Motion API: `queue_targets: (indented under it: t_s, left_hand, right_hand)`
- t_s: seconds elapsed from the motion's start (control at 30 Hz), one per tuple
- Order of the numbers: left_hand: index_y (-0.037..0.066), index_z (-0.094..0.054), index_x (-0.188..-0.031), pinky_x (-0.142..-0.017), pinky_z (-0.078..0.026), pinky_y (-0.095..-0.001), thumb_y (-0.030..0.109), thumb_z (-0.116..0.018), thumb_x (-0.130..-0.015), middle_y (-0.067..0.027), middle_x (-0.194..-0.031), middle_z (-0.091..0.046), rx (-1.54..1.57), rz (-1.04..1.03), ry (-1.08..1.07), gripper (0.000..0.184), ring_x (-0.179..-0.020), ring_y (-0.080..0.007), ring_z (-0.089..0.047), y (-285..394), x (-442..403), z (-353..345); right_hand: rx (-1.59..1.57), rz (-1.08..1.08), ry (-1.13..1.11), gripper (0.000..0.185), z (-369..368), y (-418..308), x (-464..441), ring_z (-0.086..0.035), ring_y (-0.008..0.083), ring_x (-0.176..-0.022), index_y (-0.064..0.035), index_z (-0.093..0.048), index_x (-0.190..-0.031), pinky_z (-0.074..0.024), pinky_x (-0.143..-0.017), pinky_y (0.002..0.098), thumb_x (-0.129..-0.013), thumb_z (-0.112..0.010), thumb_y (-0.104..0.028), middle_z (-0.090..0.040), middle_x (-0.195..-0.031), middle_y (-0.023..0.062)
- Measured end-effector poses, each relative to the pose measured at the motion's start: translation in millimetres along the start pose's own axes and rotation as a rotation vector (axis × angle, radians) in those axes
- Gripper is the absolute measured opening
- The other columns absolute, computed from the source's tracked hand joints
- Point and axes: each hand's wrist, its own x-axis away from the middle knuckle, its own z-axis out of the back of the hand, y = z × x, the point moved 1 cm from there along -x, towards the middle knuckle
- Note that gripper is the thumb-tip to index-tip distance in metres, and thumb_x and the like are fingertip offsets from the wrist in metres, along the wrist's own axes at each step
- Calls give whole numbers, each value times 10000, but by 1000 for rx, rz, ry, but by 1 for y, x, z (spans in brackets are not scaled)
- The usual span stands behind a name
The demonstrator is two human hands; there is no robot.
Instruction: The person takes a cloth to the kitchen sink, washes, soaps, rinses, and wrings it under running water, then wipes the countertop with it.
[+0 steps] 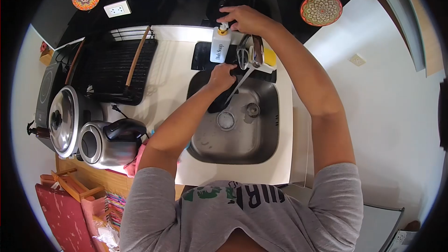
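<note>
My right hand (pixel 242 20) reaches to the back of the counter, with its fingers apart around the top of a white soap pump bottle (pixel 220 45) labelled "Dish Soap". My left hand (pixel 222 77) is closed over the sink's back edge, just below the bottle. A black object (pixel 217 106) hangs into the sink beneath this hand; its kind is hard to make out. Beside it, a stream of water (pixel 239 85) runs from the faucet (pixel 257 52) into the metal sink (pixel 235 153). A yellow sponge (pixel 269 57) sits to the right of the faucet.
At left stand a black dish rack (pixel 109 72) with wooden handles, a lidded pot (pixel 64 121) and an electric kettle (pixel 105 143). A drain strainer (pixel 252 109) lies in the sink. Patterned round pans (pixel 321 9) hang on the black back wall beside an outlet (pixel 117 9).
</note>
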Motion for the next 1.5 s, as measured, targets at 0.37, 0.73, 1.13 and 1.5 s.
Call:
queue_targets:
  t_s: [0.37, 0.73, 1.13, 1.5]
  left_hand:
    - [100, -660, -1082, -861, -452, -406, 142, -664, -694, -161, -960, -584, -46, -95, -9, 390, -957, -331, -565, -5, 1, -27]
    - [81, -707, -922, -768, -503, -390, 184, -641, -656, -168, -826, -658, -16, -44, -62, 293, -808, -333, -632, 9, 4, -25]
    - [82, -708, -963, -690, -496, -275, 31, -647, -692, -133, -902, -670, 248, -123, -37, 283, -744, -165, -648, 23, 8, 9]
    - [75, -578, -1228, -801, -433, -199, -133, -525, -704, -42, -1036, -561, 833, 24, -161, 566, -916, -97, -530, 62, 44, 52]
  right_hand:
    - [-92, -18, -5, 278, -11, 6, -12, -616, 288, -995, -75, -664, -1052, -481, -887, 327, -777, -637, -39, -608, -1160, 125]
    - [-91, -69, 7, 309, -14, 9, -9, -609, 302, -1008, -67, -638, -1106, -474, -897, 331, -799, -640, -97, -602, -1158, 156]
    - [-1047, -434, 1343, 243, -106, 6, 150, -523, 116, -616, 8, -619, -837, -417, -594, 239, -897, -476, -179, -572, -709, 42]
    - [-1592, -577, 217, 293, -232, -47, 157, -578, 158, -914, -16, -568, -1138, -451, -847, 283, -873, -551, -140, -614, -1043, 45]
